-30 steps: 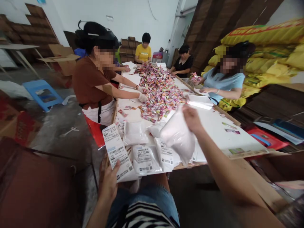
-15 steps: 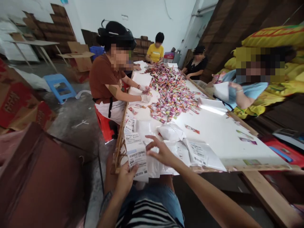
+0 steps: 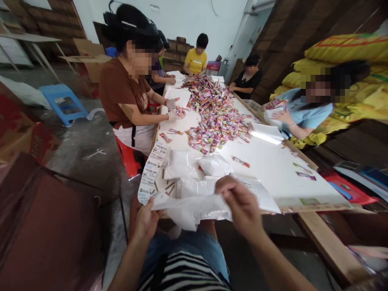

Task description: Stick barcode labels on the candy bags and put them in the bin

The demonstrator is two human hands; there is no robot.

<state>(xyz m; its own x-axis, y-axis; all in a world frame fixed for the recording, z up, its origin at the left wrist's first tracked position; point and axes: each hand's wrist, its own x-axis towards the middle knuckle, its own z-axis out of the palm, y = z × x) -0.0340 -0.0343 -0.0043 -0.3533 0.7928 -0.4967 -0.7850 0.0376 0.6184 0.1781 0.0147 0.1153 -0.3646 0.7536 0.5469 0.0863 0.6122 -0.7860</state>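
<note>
A strip of printed shipping labels [image 3: 150, 171] hangs over the table's left front corner and curves down to my left hand [image 3: 147, 220], whose thumb and fingers are closed on its lower end. From there a thin, translucent white sheet [image 3: 194, 206] stretches to the right. My right hand [image 3: 241, 206] pinches that sheet's far end between thumb and fingers. Whether the sheet is label backing or thin plastic, I cannot tell. Just behind it lie stuffed white plastic mailing bags [image 3: 182, 163], one puffed white bag [image 3: 214, 165] and a labelled one at the right.
A large heap of small colourful packets [image 3: 212, 109] covers the table's middle. A co-worker in brown [image 3: 127, 93] sits at the left, another in light blue [image 3: 303, 109] at the right, others beyond. A blue stool [image 3: 63, 103] and brown box [image 3: 45, 226] stand left.
My right hand has moved right and closed on the white sheet, now stretched between my hands. My left hand has shifted left with the label strip. The view has turned slightly.
</note>
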